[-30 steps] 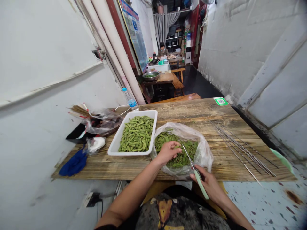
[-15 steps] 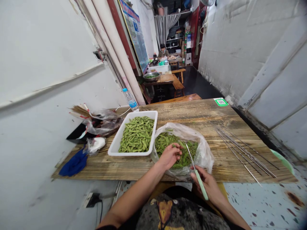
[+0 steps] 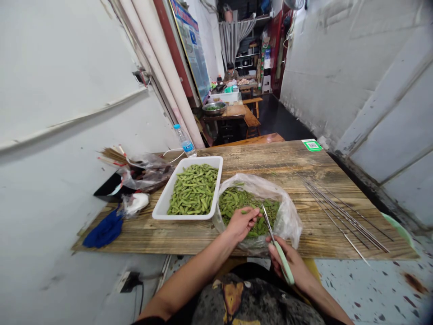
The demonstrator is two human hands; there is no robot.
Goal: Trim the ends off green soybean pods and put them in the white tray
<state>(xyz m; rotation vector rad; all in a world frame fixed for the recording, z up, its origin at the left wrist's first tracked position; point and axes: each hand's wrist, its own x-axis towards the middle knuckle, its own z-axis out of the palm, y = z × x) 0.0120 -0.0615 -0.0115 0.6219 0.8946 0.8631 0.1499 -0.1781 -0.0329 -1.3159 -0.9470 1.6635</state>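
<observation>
A clear plastic bag [image 3: 287,216] full of green edamame pods lies open on the wooden table's [image 3: 270,162] near edge. My left hand [image 3: 241,222] reaches into the bag with its fingers pinched on a pod. My right hand [image 3: 291,264] grips the pale green handles of a pair of scissors [image 3: 275,243], and the blades point up toward the pod. A white tray [image 3: 158,208] heaped with edamame pods sits just left of the bag.
Several thin metal skewers [image 3: 341,212] lie on the table's right side. At the left are a crumpled bag of bamboo sticks [image 3: 142,171], a water bottle [image 3: 182,141] and a blue cloth [image 3: 104,231]. Far back, a person sits at another table [image 3: 237,110].
My left hand has slid nearer to me inside the bag, and the scissors have tilted up closer to it. The camera has shifted slightly.
</observation>
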